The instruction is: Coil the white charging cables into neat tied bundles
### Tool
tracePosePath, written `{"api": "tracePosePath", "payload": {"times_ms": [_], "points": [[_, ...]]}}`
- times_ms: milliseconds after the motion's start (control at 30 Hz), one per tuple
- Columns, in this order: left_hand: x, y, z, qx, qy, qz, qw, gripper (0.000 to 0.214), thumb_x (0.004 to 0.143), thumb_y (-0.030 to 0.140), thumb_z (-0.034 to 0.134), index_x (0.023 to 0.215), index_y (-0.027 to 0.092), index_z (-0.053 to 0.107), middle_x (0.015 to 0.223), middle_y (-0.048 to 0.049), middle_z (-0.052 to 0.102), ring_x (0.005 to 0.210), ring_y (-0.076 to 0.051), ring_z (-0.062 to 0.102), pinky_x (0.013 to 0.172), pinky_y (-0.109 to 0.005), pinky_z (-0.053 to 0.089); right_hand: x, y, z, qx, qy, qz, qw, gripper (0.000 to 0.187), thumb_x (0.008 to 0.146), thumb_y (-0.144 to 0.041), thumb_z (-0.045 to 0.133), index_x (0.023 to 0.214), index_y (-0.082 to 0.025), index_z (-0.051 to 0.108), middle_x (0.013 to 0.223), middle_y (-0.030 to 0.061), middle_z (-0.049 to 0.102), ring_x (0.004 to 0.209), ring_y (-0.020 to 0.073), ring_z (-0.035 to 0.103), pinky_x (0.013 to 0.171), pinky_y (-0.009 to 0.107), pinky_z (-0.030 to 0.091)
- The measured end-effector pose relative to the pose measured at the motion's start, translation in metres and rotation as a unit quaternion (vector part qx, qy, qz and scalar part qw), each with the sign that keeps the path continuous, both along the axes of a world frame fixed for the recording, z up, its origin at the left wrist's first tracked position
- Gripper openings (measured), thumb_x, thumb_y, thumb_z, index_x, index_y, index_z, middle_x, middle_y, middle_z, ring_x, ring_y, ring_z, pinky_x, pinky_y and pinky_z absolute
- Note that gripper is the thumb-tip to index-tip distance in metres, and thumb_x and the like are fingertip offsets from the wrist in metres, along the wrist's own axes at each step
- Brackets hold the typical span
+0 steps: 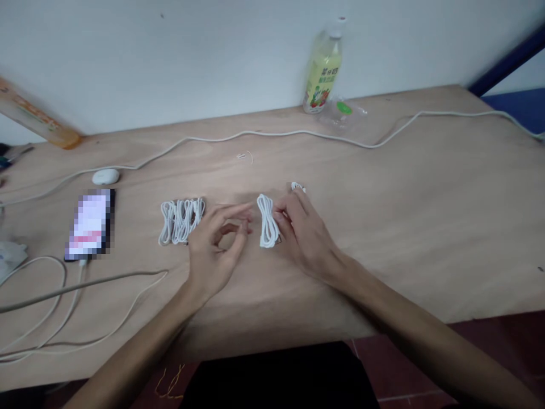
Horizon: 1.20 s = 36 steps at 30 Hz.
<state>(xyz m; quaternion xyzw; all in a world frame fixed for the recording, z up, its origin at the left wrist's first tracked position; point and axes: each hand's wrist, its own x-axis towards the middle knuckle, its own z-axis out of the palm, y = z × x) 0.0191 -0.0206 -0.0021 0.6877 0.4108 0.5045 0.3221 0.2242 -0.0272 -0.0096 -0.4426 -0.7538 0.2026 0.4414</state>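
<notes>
A coiled white cable (268,222) is at the middle of the table, bundled into a long loop. My right hand (300,224) has its fingers closed at the right edge of this bundle, with the fingertips partly hidden. Just left of it is my left hand (219,238), holding nothing visible; its index finger stretches toward the bundle and its thumb curves beneath. Several similar bundled white cables (182,220) lie side by side beyond the left hand, which partly covers the row. Part of another white cable (298,186) shows behind my right hand.
A phone (89,224) with a charging cable and a white earbud case (105,176) lie at left. One long white cord (272,134) crosses the table. A drink bottle (322,76), clear plastic packaging (344,113) and an orange bottle (46,122) are along the back.
</notes>
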Motion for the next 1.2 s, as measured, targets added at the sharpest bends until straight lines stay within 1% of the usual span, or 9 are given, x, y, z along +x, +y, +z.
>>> {"api": "tracePosePath", "payload": {"times_ms": [100, 167, 367, 467, 600, 733, 867, 1000, 1200], "points": [[0.006, -0.002, 0.005, -0.198, -0.076, -0.088, 0.973, 0.019, 0.104, 0.033, 0.074, 0.106, 0.024, 0.091, 0.094, -0.0049, 0.086, 0.084, -0.019, 0.081, 0.086, -0.032, 0.071, 0.002, 0.003, -0.005, 0.072, -0.041, -0.015, 0.996, 0.019, 0.112, -0.013, 0.045, 0.100, -0.025, 0.053, 0.095, 0.0032, 0.052, 0.087, 0.0217, 0.052, 0.082, 0.039, 0.048], [0.009, -0.003, 0.008, -0.284, -0.115, -0.122, 0.944, 0.022, 0.102, 0.041, 0.079, 0.101, 0.025, 0.093, 0.096, -0.0054, 0.088, 0.087, -0.021, 0.082, 0.090, -0.034, 0.070, 0.003, 0.003, -0.007, 0.109, -0.063, -0.013, 0.992, 0.018, 0.111, -0.013, 0.047, 0.101, -0.025, 0.055, 0.094, 0.0035, 0.052, 0.086, 0.0219, 0.052, 0.077, 0.038, 0.047], [0.014, -0.005, 0.006, -0.358, -0.191, -0.102, 0.908, 0.023, 0.085, 0.045, 0.095, 0.100, 0.028, 0.094, 0.100, -0.0054, 0.090, 0.090, -0.023, 0.082, 0.094, -0.038, 0.068, 0.000, 0.004, -0.014, 0.128, -0.077, -0.004, 0.989, 0.021, 0.110, -0.009, 0.050, 0.098, -0.025, 0.057, 0.092, 0.0030, 0.052, 0.083, 0.0210, 0.050, 0.073, 0.037, 0.045], [0.013, -0.006, 0.007, -0.320, -0.156, -0.061, 0.933, 0.021, 0.083, 0.044, 0.097, 0.098, 0.030, 0.094, 0.092, -0.0039, 0.090, 0.086, -0.022, 0.082, 0.089, -0.036, 0.068, -0.004, 0.002, -0.012, 0.107, -0.037, -0.008, 0.993, 0.020, 0.110, -0.010, 0.048, 0.099, -0.025, 0.056, 0.093, 0.0029, 0.053, 0.083, 0.0208, 0.052, 0.074, 0.037, 0.046], [0.012, -0.008, 0.011, -0.193, -0.088, -0.021, 0.977, 0.012, 0.088, 0.038, 0.094, 0.098, 0.032, 0.093, 0.090, -0.0023, 0.089, 0.084, -0.020, 0.080, 0.082, -0.032, 0.066, -0.008, -0.003, -0.003, 0.015, 0.004, 0.006, 1.000, 0.018, 0.111, -0.014, 0.046, 0.100, -0.025, 0.055, 0.095, 0.0029, 0.056, 0.088, 0.0212, 0.056, 0.079, 0.039, 0.049], [0.011, -0.009, 0.008, -0.071, -0.027, -0.015, 0.997, 0.013, 0.096, 0.026, 0.088, 0.104, 0.035, 0.093, 0.093, -0.0008, 0.088, 0.081, -0.018, 0.079, 0.074, -0.029, 0.063, -0.009, -0.008, 0.005, -0.045, 0.054, 0.019, 0.997, 0.017, 0.113, -0.018, 0.045, 0.099, -0.025, 0.053, 0.096, 0.0025, 0.057, 0.090, 0.0207, 0.056, 0.083, 0.039, 0.049], [0.007, -0.008, 0.003, 0.039, 0.025, -0.018, 0.999, 0.026, 0.096, 0.014, 0.085, 0.110, 0.035, 0.092, 0.100, -0.0009, 0.088, 0.085, -0.017, 0.081, 0.075, -0.027, 0.065, -0.009, -0.008, 0.008, -0.104, 0.081, 0.037, 0.991, 0.017, 0.114, -0.022, 0.043, 0.098, -0.025, 0.050, 0.096, 0.0023, 0.056, 0.090, 0.0204, 0.055, 0.083, 0.038, 0.047], [0.000, -0.006, -0.002, 0.123, 0.083, -0.029, 0.988, 0.027, 0.100, 0.015, 0.081, 0.119, 0.032, 0.089, 0.103, -0.0030, 0.087, 0.085, -0.017, 0.081, 0.071, -0.027, 0.066, -0.006, -0.006, 0.010, -0.135, 0.090, 0.064, 0.985, 0.019, 0.113, -0.024, 0.042, 0.095, -0.026, 0.046, 0.095, 0.0022, 0.055, 0.090, 0.0211, 0.053, 0.084, 0.038, 0.046], [-0.011, -0.002, -0.004, 0.220, 0.171, -0.055, 0.959, 0.038, 0.104, 0.012, 0.075, 0.135, 0.032, 0.082, 0.112, -0.0048, 0.087, 0.092, -0.018, 0.084, 0.079, -0.027, 0.068, 0.001, -0.006, 0.016, -0.248, 0.145, 0.121, 0.950, 0.013, 0.110, -0.027, 0.047, 0.098, -0.027, 0.050, 0.095, 0.0004, 0.056, 0.090, 0.0203, 0.054, 0.085, 0.036, 0.046]]}}
